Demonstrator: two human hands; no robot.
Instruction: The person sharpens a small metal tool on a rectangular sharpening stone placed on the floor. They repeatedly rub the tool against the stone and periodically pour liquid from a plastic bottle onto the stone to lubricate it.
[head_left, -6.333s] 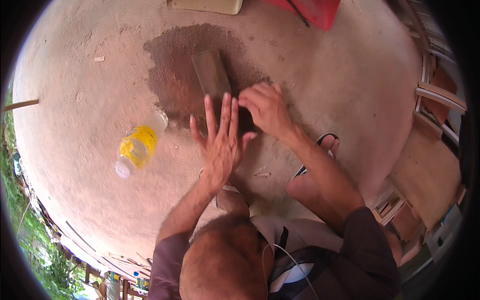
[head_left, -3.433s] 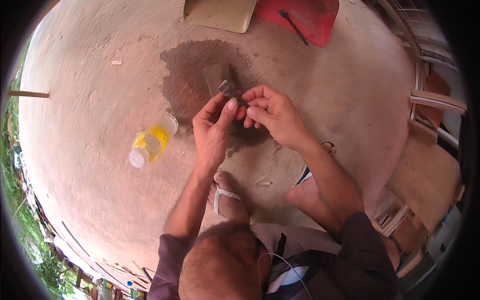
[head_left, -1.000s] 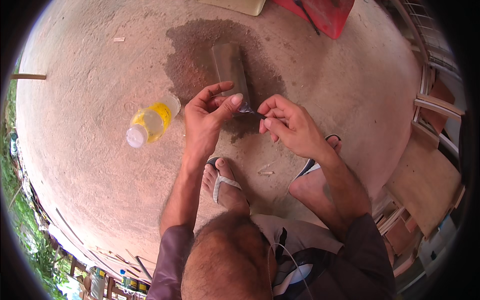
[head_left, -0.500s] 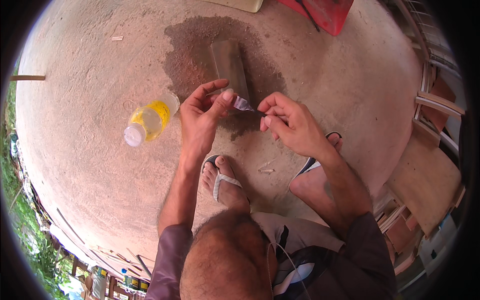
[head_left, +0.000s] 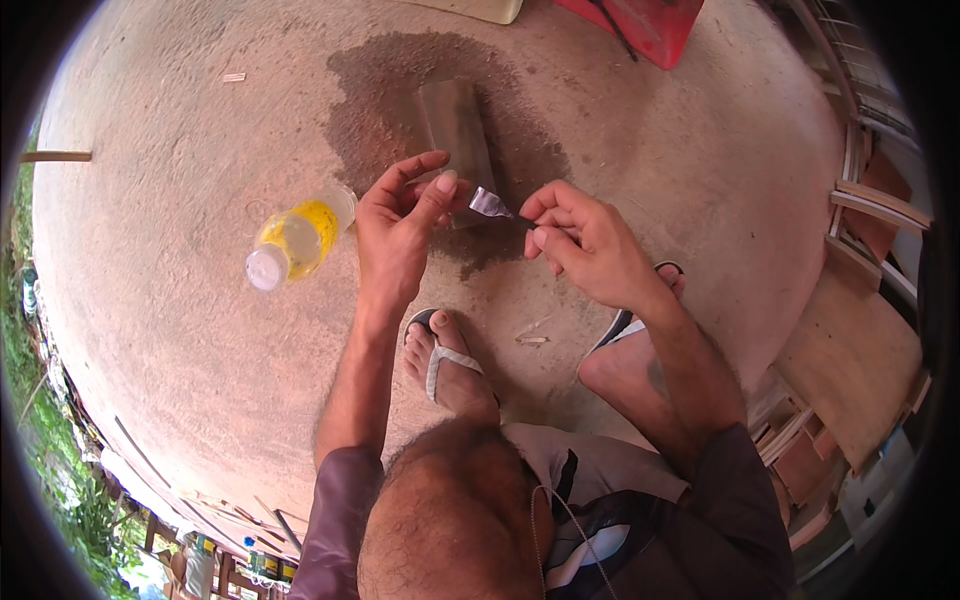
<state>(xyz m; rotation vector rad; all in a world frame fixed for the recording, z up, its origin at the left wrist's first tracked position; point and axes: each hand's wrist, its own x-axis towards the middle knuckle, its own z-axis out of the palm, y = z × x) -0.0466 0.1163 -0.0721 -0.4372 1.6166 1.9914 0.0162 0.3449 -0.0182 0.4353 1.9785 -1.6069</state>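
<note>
The right hand is pinching a small bladed tool above the grey block's near right corner, the left hand is curling half-open by its tip (touching or not, can't tell), the blade gleaming, its edge too small to judge finished.

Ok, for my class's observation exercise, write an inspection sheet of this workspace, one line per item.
Surface: rough floor with a dark, damp-looking patch.
Job's things: small shiny-ended tool; grey-brown block on the patch.
Clutter: yellow-labelled bottle; red pan and pale tray, both cut off by the frame; small pale scrap.
Hands: right hand pinches the tool's dark end; left hand is at its shiny end, contact unclear.
Cables: thin cord near the person's neck, perhaps no cable.
Surroundings: wooden board right, greenery far left.
</note>
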